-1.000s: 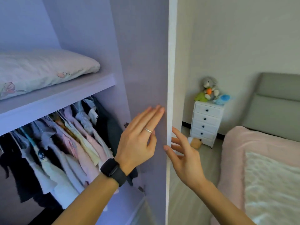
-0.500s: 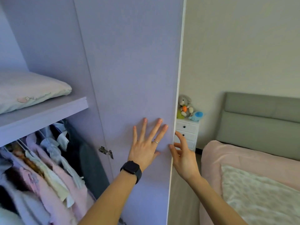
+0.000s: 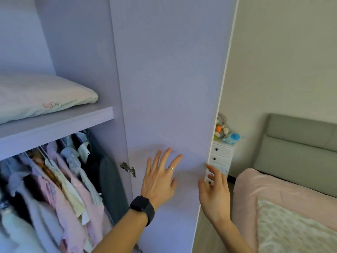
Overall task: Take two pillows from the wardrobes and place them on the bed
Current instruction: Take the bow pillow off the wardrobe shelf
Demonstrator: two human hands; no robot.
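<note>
A pale pillow (image 3: 42, 96) with small pink prints lies on the wardrobe shelf (image 3: 58, 125) at the left. The lilac wardrobe door (image 3: 169, 88) stands open in the middle of the view. My left hand (image 3: 160, 178), with a ring and a black watch, is spread flat against the door's inner face. At the door's free edge my right hand (image 3: 214, 192) is open with fingers apart and holds nothing. The bed (image 3: 259, 187) with a pink cover is at the right. A white patterned pillow (image 3: 295, 230) lies on it.
Clothes (image 3: 60, 189) hang under the shelf. A metal hinge (image 3: 128, 168) sits on the door's left side. A white drawer chest (image 3: 221, 157) with soft toys (image 3: 227, 132) stands by the wall behind the door. A grey headboard (image 3: 300, 148) backs the bed.
The door has swung wider open toward the bed and my view has turned right. My left hand slid onto the door's face; my right hand stays at its edge.
</note>
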